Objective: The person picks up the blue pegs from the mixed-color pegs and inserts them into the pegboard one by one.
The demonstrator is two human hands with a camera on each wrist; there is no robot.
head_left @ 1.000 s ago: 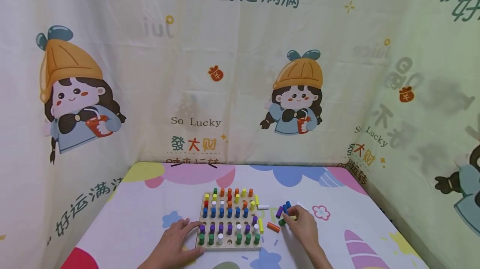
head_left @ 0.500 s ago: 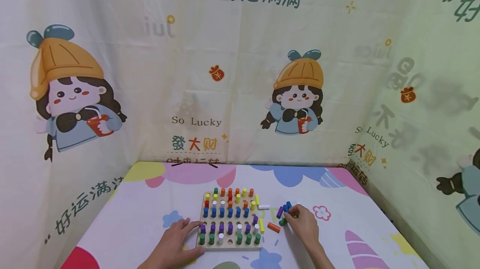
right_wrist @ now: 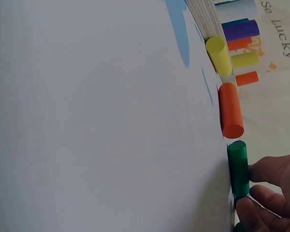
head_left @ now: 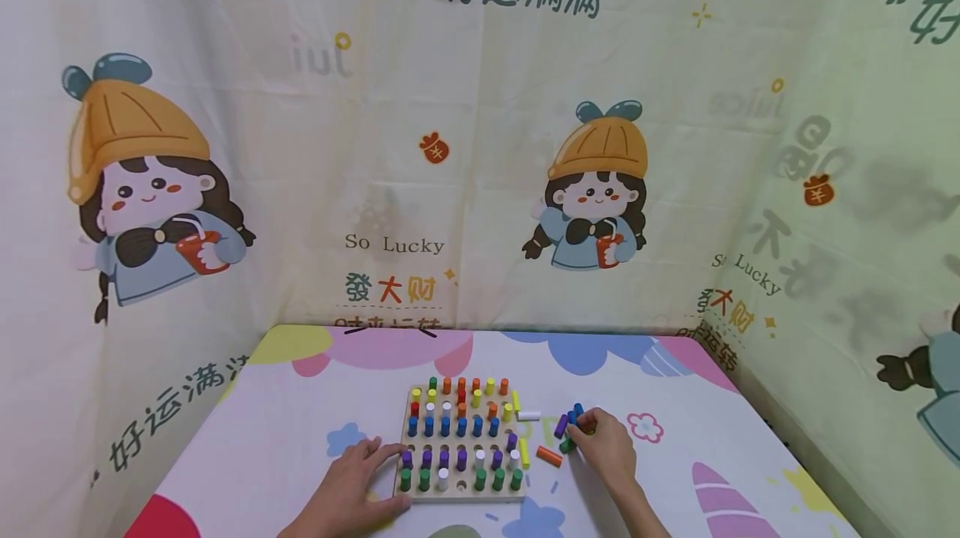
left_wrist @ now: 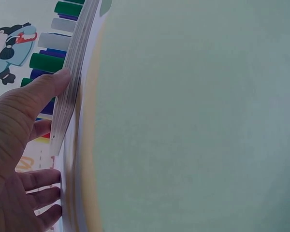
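A wooden pegboard with rows of coloured pegs lies on the table. My left hand rests at its near left corner, thumb on the front edge and index finger at the left side. In the left wrist view the thumb presses the board's edge; the other fingers are spread. To the right of the board, my right hand has thumb and forefinger at a green peg lying on the table. Blue pegs and a purple peg lie beside those fingertips. The palm hides part of this group.
Between board and right hand lie an orange peg, a yellow peg and a white peg. Another yellow peg lies by the board's far right edge. Printed curtains stand behind and beside the table.
Both hands stay nearly in place. The right fingers shift only slightly at the green peg, and the view drifts a little. The pegs on the board look the same.
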